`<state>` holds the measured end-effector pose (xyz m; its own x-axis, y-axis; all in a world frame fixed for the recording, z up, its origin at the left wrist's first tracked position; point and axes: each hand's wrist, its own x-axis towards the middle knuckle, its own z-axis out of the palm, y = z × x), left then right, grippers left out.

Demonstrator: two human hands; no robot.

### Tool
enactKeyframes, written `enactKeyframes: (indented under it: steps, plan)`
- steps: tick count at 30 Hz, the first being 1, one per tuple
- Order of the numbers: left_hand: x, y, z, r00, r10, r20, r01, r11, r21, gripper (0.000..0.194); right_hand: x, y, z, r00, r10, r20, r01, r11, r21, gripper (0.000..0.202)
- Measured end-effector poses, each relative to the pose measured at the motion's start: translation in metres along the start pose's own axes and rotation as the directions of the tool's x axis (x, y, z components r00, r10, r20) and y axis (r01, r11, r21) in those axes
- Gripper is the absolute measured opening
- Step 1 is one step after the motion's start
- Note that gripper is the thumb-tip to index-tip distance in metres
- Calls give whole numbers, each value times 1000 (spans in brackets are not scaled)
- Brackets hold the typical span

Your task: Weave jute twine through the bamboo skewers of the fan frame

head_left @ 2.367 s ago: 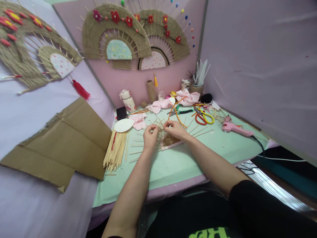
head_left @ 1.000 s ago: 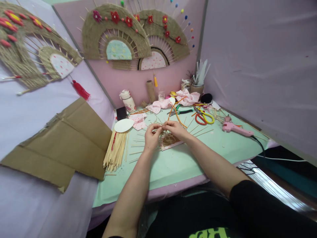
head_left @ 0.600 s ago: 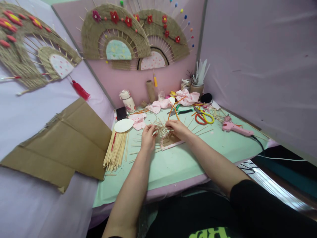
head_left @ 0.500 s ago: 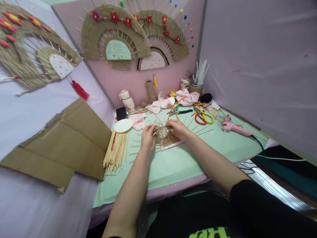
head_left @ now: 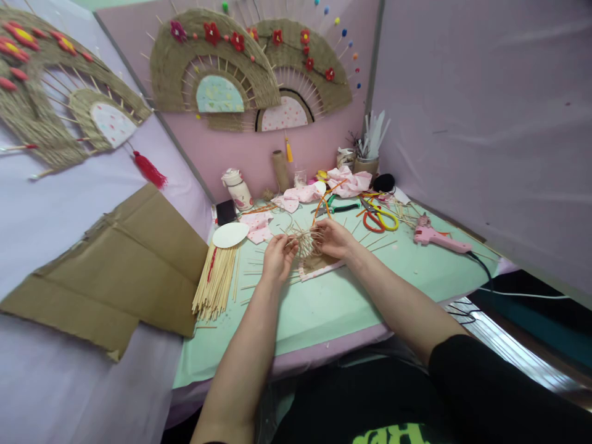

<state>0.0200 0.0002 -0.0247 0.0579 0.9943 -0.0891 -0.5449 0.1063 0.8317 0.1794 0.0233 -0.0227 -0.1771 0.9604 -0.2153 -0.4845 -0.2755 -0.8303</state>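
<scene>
pinching pale strands [head_left: 305, 243] with the curled fingertips of the left hand [head_left: 277, 258], holding thumb and forefinger nearly closed on the near left edge of the tangle. gripping the opposite side with the right hand [head_left: 335, 239], bending the fingers loosely and leaving only a little opening. spreading both hands apart now, after nearly meeting at the fingertips a second ago, and so baring more of the tangle between them. showing more bent fingers on the right than a moment earlier. keeping the strands over the far left part of the pink-edged cardboard piece [head_left: 321, 264], among thin sticks [head_left: 254, 272] fanning out over the green bench [head_left: 351, 308]. leaving the stick bundle [head_left: 215, 283] lying to the left, under the white oval disc [head_left: 230, 235], and the scissors [head_left: 380, 219] and pink glue gun [head_left: 439, 239] lying to the right, all unmoved since the earlier views.
</scene>
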Motion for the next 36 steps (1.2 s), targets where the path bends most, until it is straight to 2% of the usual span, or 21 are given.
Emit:
enactKeyframes:
  steps: [1, 2, 3, 4, 6, 7, 8, 9, 12, 14, 18, 21, 23, 24, 25, 27, 28, 30, 32, 36]
  plan:
    - [0, 0, 1, 1000, 1, 0, -1, 1000, -2, 16, 0, 1, 1, 992, -88, -93, 84, 995, -52, 10]
    - [-1, 1, 1, 1000, 4, -2, -4, 1000, 1, 16, 0, 1, 2, 960, -207, -186, 185, 974, -129, 11]
    - [-1, 1, 2, 1000, 9, -4, -8, 1000, 8, 16, -1, 1, 2, 900, -348, -263, 293, 929, -227, 12]
    - [-1, 2, 3, 1000, 15, -8, -15, 1000, 20, 16, -2, 2, 3, 817, -494, -299, 394, 855, -337, 14]
    - [-2, 2, 3, 999, 30, -15, -29, 998, 51, 17, -7, 2, 5, 639, -727, -250, 532, 653, -538, 20]
    - [-1, 2, 3, 999, 36, -16, -35, 997, 62, 17, -10, 2, 5, 578, -795, -182, 564, 551, -615, 21]
    - [-1, 2, 3, 999, 40, -14, -39, 997, 65, 18, -13, 2, 6, 544, -834, -94, 587, 458, -667, 19]
    - [-1, 2, 3, 999, 43, -11, -43, 997, 59, 18, -15, 3, 8, 534, -845, 17, 613, 373, -697, 15]
    - [-1, 2, 2, 999, 53, 0, -53, 998, 29, 19, -20, 7, 12, 564, -756, 333, 673, 188, -715, 12]
    - [-2, 2, 3, 998, 60, 7, -60, 997, 45, 19, -21, 10, 15, 589, -695, 414, 668, 130, -732, 12]
    - [-3, 1, 5, 998, 46, 41, -50, 992, 112, 21, -21, 12, 16, 617, -663, 423, 640, 111, -760, 9]
    - [-2, -1, 5, 998, 47, 46, -54, 986, 156, 22, -19, 11, 14, 635, -662, 397, 647, 177, -741, 9]
    - [-2, -2, 4, 989, 143, -25, -132, 959, 252, 22, -16, 10, 13, 655, -664, 361, 642, 238, -729, 10]
    - [-3, -2, 4, 969, 240, -62, -206, 918, 339, 21, -15, 10, 12, 670, -661, 339, 631, 265, -729, 10]
    - [-4, -2, 4, 930, 359, -75, -291, 847, 445, 19, -14, 10, 12, 686, -655, 317, 615, 289, -734, 10]
    - [-8, -1, 5, 826, 563, 7, -437, 633, 639, 16, -12, 11, 11, 713, -642, 283, 584, 319, -746, 10]
    - [-9, -1, 5, 790, 608, 78, -481, 536, 694, 14, -12, 11, 12, 718, -639, 277, 578, 325, -749, 10]
    - [-11, -2, 5, 771, 615, 166, -513, 444, 735, 14, -12, 12, 13, 714, -637, 289, 582, 311, -751, 9]
    - [-9, -3, 5, 797, 584, 154, -490, 475, 731, 17, -14, 14, 14, 703, -633, 325, 594, 271, -758, 9]
    - [-4, -4, 2, 856, 515, 44, -409, 622, 668, 20, -16, 18, 16, 690, -609, 390, 596, 172, -785, 12]
